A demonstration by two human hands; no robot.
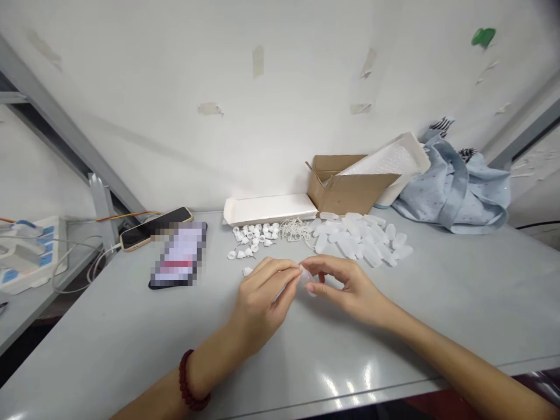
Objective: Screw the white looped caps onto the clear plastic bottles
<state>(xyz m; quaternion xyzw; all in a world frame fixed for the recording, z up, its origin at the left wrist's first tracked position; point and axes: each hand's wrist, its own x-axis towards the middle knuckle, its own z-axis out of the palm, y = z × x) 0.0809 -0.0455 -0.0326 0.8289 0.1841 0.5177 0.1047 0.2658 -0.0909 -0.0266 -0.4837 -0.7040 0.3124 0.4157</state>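
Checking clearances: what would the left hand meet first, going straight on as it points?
The left hand touches the translucent piece; beyond it, the right hand likely comes first, though depth is unclear.

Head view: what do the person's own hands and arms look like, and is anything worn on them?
The left hand and right hand are both bare, with no gloves. A dark red bracelet of small round beads circles the left wrist; nothing shows on the right one. No sleeves are visible on either forearm, and no cables or markings can be made out.
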